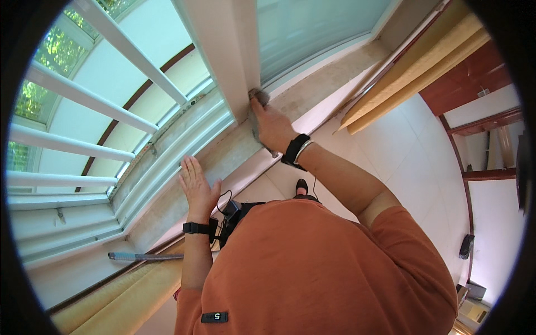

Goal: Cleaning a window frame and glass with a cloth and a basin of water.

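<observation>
My right hand [272, 127] holds a crumpled grey cloth [260, 97] against the lower end of the white window frame upright [240, 63], where it meets the sill. Part of the cloth hangs below my fingers, over the sill's inner edge. To the left, my left hand [195, 184] lies with its fingers on the edge of the window track [167, 180] and the stained stone sill [226, 155]; nothing shows in it. White bars [100, 106] stand beyond the open part of the window. A frosted glass pane [314, 33] fills the right part.
A yellow curtain [402, 71] hangs at the right, and another [125, 297] at the lower left. Near the latter, a grey tube-like handle [144, 256] rests across the sill's edge. Pale floor tiles [402, 146] and red-brown cabinetry [465, 79] lie to the right.
</observation>
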`<state>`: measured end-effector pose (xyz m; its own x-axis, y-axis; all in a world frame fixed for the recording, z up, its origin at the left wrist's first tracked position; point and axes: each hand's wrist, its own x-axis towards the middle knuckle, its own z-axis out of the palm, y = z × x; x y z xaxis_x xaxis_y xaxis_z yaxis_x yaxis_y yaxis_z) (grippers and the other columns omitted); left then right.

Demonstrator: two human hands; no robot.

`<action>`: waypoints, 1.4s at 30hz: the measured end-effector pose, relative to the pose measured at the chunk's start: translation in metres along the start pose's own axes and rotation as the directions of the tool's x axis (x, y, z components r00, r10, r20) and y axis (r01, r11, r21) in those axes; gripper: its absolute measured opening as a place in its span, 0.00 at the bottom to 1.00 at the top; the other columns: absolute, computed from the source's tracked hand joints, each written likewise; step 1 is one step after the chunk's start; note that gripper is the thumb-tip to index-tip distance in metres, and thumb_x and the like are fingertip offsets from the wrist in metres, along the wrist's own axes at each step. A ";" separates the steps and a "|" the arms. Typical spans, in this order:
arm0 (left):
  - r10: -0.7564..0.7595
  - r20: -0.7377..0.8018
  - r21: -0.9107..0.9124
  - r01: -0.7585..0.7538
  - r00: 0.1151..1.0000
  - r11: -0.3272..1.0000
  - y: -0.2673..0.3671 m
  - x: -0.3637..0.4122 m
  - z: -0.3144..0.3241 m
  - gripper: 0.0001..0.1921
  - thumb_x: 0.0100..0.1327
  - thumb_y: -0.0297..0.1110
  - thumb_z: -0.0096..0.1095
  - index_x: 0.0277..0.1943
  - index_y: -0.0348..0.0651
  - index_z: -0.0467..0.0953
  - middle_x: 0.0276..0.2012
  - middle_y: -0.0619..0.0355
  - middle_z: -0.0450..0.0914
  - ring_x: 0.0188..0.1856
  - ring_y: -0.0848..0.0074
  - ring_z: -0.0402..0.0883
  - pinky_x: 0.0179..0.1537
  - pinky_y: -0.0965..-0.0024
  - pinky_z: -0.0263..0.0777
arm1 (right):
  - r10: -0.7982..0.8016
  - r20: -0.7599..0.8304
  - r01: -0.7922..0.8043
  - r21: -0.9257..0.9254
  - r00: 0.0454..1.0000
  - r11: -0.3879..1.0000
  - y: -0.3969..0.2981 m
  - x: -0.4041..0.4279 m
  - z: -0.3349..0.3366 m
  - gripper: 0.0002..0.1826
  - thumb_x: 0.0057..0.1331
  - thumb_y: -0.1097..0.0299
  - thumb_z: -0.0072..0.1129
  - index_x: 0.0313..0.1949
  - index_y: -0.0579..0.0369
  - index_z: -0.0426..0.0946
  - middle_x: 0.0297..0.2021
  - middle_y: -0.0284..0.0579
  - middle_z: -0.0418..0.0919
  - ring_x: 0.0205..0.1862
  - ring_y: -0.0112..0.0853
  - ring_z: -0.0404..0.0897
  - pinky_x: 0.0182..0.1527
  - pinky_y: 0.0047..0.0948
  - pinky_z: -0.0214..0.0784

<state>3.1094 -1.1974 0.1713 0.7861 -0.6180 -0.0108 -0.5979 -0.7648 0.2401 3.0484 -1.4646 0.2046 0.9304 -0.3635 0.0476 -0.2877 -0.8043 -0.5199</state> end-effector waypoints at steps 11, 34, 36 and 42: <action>-0.012 -0.076 0.002 0.012 0.997 1.000 -0.008 -0.002 0.015 0.52 0.52 0.43 0.68 0.71 0.31 0.42 0.72 0.41 0.44 0.75 0.55 0.39 0.70 0.47 0.35 | -0.504 0.084 0.488 0.154 0.860 0.859 -0.051 -0.007 0.043 0.32 0.60 0.75 0.49 0.66 0.48 0.59 0.43 0.59 0.73 0.42 0.52 0.76 0.44 0.46 0.70; -0.081 -0.010 -0.080 0.080 0.997 0.994 -0.005 0.011 0.020 0.53 0.48 0.36 0.70 0.70 0.28 0.42 0.71 0.34 0.43 0.74 0.46 0.38 0.72 0.53 0.36 | 0.420 -0.337 -0.383 0.175 0.842 0.907 0.325 0.053 -0.161 0.29 0.54 0.71 0.52 0.58 0.49 0.67 0.46 0.64 0.76 0.48 0.56 0.76 0.51 0.47 0.68; -0.101 0.024 -0.096 0.103 0.995 0.990 -0.006 0.013 0.023 0.53 0.47 0.35 0.71 0.70 0.27 0.42 0.71 0.33 0.42 0.73 0.45 0.38 0.72 0.53 0.36 | 0.292 -0.623 -0.265 0.139 0.725 0.954 0.354 0.058 -0.185 0.23 0.56 0.67 0.54 0.53 0.47 0.72 0.42 0.61 0.79 0.47 0.56 0.76 0.51 0.48 0.67; -0.146 0.035 -0.129 0.150 0.989 0.980 -0.006 0.010 0.023 0.54 0.46 0.34 0.70 0.70 0.25 0.41 0.70 0.30 0.40 0.73 0.44 0.36 0.72 0.53 0.36 | -0.062 -0.907 0.085 -0.029 0.416 0.996 0.303 0.089 -0.360 0.25 0.63 0.68 0.59 0.59 0.57 0.66 0.45 0.58 0.79 0.46 0.50 0.79 0.51 0.40 0.71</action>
<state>3.1175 -1.2035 0.1471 0.8590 -0.5056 -0.0802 -0.4483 -0.8187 0.3590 2.9622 -1.9100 0.3582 0.1992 -0.5277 0.8257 -0.2144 -0.8457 -0.4887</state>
